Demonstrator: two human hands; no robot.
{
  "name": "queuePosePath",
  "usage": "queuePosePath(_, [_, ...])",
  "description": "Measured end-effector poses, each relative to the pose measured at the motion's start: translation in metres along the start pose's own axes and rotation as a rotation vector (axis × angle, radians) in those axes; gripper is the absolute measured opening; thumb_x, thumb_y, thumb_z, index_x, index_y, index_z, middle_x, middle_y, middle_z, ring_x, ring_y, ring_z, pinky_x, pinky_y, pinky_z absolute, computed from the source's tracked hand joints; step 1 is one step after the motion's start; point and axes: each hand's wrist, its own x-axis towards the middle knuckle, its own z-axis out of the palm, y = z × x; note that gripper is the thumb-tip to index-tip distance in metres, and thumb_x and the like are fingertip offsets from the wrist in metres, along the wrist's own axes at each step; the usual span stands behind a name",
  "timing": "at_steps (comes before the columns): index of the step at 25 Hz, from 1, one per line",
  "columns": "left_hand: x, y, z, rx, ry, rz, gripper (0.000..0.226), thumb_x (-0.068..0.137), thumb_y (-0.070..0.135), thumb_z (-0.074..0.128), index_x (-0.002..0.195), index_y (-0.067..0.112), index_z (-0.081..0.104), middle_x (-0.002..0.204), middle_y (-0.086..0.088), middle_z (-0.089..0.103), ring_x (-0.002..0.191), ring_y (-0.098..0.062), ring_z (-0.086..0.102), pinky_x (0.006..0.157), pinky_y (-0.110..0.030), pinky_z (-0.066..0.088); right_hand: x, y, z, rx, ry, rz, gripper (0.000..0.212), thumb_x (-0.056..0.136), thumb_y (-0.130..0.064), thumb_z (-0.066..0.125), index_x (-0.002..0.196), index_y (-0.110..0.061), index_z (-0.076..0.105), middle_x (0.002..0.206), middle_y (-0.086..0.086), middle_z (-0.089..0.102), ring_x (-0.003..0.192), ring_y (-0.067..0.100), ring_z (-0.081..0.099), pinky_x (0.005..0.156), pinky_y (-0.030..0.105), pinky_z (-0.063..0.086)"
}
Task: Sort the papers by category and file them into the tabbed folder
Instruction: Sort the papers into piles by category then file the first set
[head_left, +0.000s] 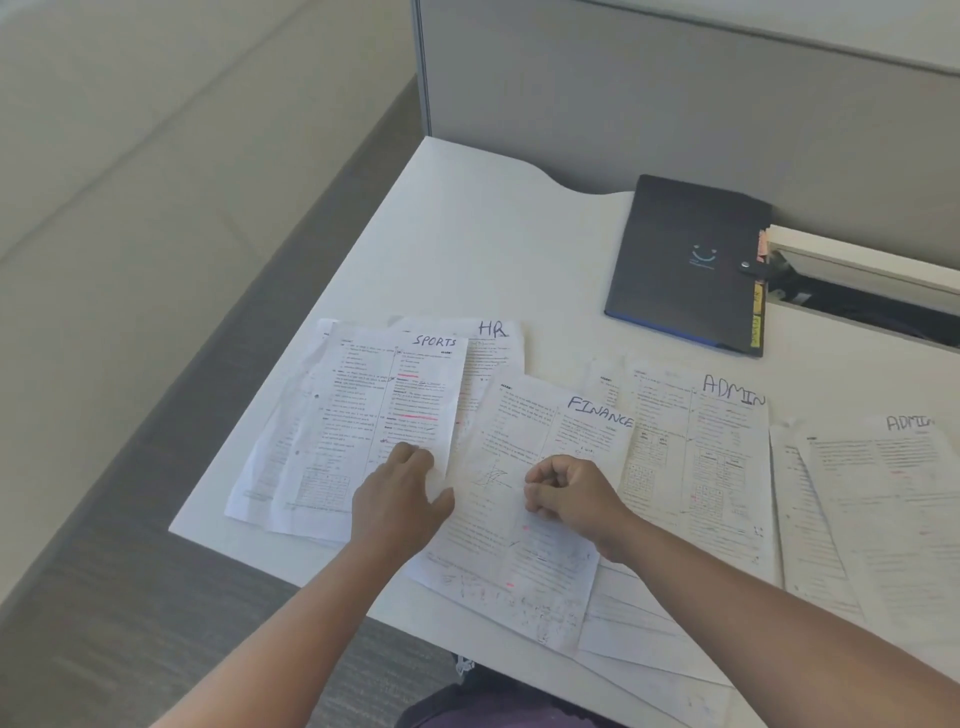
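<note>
Looking down at a white desk (467, 234) with printed sheets spread all over the near half, each one hand-labelled at the top. The left hand (400, 493) is lying on the lower right corner of the SPORTS sheet (379, 410), fingers fairly straight and spread, thumb out toward the next page, so it's pressing rather than grabbing. The right hand (569, 496) sits on the FINANCE sheet (524, 519) with the fingers curled in tight; can't really tell if it's pinching the paper or just balled up on top of it. An HR sheet (493, 343) pokes out from behind those two. Off to the right there's an ADMIN sheet (701, 452) and a second ADMIN page (883, 509) near the edge of view, slightly overlapping other pages. The tabbed folder (685, 260) is dark, closed with its snap strap done up, lying flat at the far side of the desk, well apart from both hands, coloured tabs sticking out its right edge.
</note>
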Motion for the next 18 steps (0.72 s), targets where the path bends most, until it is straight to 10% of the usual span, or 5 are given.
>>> queuePosePath(6, [0.009, 0.008, -0.004, 0.073, -0.04, 0.034, 0.036, 0.092, 0.043, 0.063, 0.116, 0.017, 0.058, 0.113, 0.004, 0.053, 0.074, -0.025, 0.059, 0.06, -0.031, 0.045, -0.013, 0.007, -0.022, -0.179, 0.526, -0.11, 0.018, 0.093, -0.015, 0.071, 0.108, -0.024, 0.067, 0.109, -0.004, 0.068, 0.093, 0.009, 0.062, 0.08, 0.028, 0.05])
queuePosePath(9, [0.01, 0.009, -0.006, 0.083, -0.046, 0.055, 0.034, 0.092, 0.04, 0.062, 0.115, 0.016, 0.057, 0.109, 0.002, 0.051, 0.07, -0.025, 0.054, 0.06, -0.031, 0.042, -0.015, 0.005, -0.03, -0.019, 0.52, 0.016, 0.056, 0.093, -0.014, 0.073, 0.144, -0.019, 0.05, 0.138, -0.002, 0.048, 0.118, 0.012, 0.048, 0.095, 0.032, 0.044])
queuePosePath(13, [0.011, 0.009, -0.006, 0.088, -0.05, 0.061, 0.033, 0.092, 0.039, 0.063, 0.113, 0.015, 0.057, 0.108, 0.001, 0.05, 0.071, -0.026, 0.052, 0.062, -0.032, 0.042, -0.018, -0.001, -0.027, 0.156, 0.506, 0.066, 0.075, 0.092, -0.011, 0.074, 0.155, -0.022, 0.034, 0.137, -0.001, 0.049, 0.113, 0.018, 0.055, 0.074, 0.03, 0.047])
queuePosePath(18, [0.009, 0.007, -0.005, 0.066, -0.032, 0.065, 0.034, 0.093, 0.04, 0.062, 0.114, 0.014, 0.057, 0.109, 0.0, 0.052, 0.071, -0.026, 0.054, 0.063, -0.033, 0.048, -0.018, 0.002, -0.024, 0.247, 0.451, 0.13, 0.016, 0.102, -0.011, 0.06, 0.118, -0.013, 0.062, 0.114, 0.002, 0.073, 0.091, 0.015, 0.068, 0.064, 0.03, 0.05])
